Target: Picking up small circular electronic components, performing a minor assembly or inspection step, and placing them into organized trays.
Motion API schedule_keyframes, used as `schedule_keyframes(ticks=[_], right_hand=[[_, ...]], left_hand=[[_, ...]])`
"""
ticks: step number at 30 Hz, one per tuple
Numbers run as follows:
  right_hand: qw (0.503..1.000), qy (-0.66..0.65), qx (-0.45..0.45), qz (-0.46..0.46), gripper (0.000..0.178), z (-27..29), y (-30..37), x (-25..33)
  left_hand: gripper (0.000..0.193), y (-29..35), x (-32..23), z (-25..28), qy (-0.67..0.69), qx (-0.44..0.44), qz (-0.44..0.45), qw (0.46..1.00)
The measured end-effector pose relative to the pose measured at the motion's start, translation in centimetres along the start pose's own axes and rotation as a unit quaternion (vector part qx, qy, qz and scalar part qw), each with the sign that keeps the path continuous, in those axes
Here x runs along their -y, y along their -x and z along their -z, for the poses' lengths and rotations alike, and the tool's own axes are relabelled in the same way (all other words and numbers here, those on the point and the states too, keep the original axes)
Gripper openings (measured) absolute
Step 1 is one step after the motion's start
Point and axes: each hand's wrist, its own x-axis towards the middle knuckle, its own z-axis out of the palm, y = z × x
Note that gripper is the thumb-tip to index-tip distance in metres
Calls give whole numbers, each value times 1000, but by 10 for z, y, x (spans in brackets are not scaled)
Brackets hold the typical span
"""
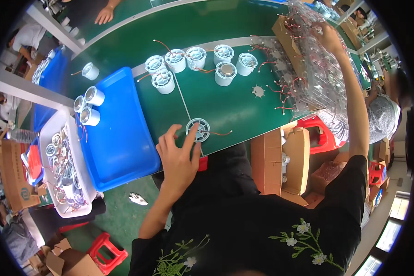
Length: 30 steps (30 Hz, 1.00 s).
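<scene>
A pale blue-white round plastic housing (202, 123) with a spoked end and a thin red wire rests at the near edge of the green table. My left hand (175, 158) is over it with fingers spread; the index fingertip touches its top and the thumb lies by its near rim. At the far right, my right hand (327, 39) reaches over a stack of clear plastic trays (322, 73) with red-wired parts. Its fingers are curled down among the trays, and what they pinch is too small to make out.
Several similar housings (175, 60) stand farther back, beside a toothed grey disc (258, 92). To the left are a blue tray (119, 138) holding a few housings and a white bin (85, 202) of wired parts. Cardboard boxes (267, 161) sit below the table's right edge.
</scene>
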Motion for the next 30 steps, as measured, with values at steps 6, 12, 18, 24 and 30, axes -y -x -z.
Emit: schedule_keyframes(ticks=[6,12,18,24,30], right_hand=[[979,-154,137,11,39,30,-15,13],[978,-129,157,38,34,30,-20,-11],[981,-191,40,6,27,19,-10,-19],[997,-80,15,-11,26,20,6,-1],[988,-57,-97,-104,26,23,12,-14]], left_hand=[[38,-1,-10,-17,-37,-4,9,999],[27,-1,27,-19,188,12,-33,981],[31,1,14,-9,261,-28,47,964],[58,7,3,-17,184,-80,48,978],[62,13,15,-28,226,-87,70,968]])
